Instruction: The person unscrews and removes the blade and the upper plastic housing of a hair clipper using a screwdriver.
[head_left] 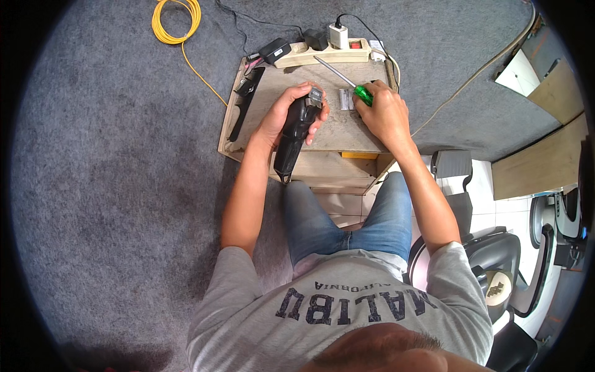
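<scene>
My left hand (280, 115) is wrapped round a black hair clipper (294, 137), its metal blade end tilted up and away from me and its tail toward my lap. In my right hand (385, 113) is a screwdriver with a green handle (364, 95). Its steel shaft points to the far left, over the wooden table top (331, 131), apart from the clipper. Beside the right fingers, small pale items (346, 99) lie on the wood, too small to name. A long black comb (246, 104) rests along the table's left side.
A cream power strip (321, 53) with black adapters and a white charger (338, 36) lines the table's far edge. Below the near edge, a compartment holds something yellow (359, 155). A yellow cable coil (176, 22) hangs far left. Black chairs (493, 251) stand at right.
</scene>
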### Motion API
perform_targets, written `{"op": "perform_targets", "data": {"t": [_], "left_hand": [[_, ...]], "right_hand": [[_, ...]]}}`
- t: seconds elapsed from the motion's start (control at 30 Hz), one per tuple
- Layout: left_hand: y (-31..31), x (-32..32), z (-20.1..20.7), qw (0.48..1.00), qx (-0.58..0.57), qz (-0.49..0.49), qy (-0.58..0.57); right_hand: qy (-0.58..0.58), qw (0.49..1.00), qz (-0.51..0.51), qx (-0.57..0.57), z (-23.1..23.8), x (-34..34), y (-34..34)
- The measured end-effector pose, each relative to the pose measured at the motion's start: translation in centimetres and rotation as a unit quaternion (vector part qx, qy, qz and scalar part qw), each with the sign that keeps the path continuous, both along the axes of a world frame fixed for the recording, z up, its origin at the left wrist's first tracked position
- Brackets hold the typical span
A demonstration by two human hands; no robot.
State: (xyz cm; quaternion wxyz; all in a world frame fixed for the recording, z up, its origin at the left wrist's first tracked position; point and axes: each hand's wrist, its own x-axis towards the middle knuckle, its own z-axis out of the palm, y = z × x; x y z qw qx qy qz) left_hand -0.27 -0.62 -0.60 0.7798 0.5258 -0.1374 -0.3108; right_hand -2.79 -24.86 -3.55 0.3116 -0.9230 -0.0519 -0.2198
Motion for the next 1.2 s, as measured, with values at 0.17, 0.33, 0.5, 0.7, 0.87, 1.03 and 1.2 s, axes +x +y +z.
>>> {"op": "perform_targets", "data": {"t": [0.17, 0.33, 0.5, 0.7, 0.87, 1.03, 1.2], "left_hand": [[-0.4, 0.0, -0.7, 0.996, 0.065, 0.055, 0.031], [-0.7, -0.3, -0.7, 0.995, 0.071, 0.067, 0.018], [-1.0, -0.6, -0.5, 0.994, 0.077, 0.068, -0.035], [-1.4, -0.9, -1.0, 0.990, 0.086, 0.109, -0.024], [-1.5, -1.1, -1.0, 0.990, 0.077, 0.104, -0.049], [-1.5, -0.8, -1.6, 0.990, 0.077, 0.103, -0.066], [-1.3, -1.0, -1.2, 0.991, 0.067, 0.106, -0.056]], "right_hand": [[0.027, 0.999, -0.007, -0.036, 0.2, 0.0, 0.3], [0.026, 0.999, -0.009, -0.035, 0.5, -0.2, 0.3], [0.025, 0.991, 0.071, 0.109, 1.3, -0.6, 0.3], [0.020, 0.957, 0.190, 0.219, 1.7, -1.1, 1.6], [0.077, 0.957, 0.149, 0.237, 2.0, -1.0, 3.0], [0.067, 0.951, 0.134, 0.271, 2.2, -1.2, 4.1], [0.029, 0.965, 0.105, 0.237, 2.0, -1.1, 4.3]]}}
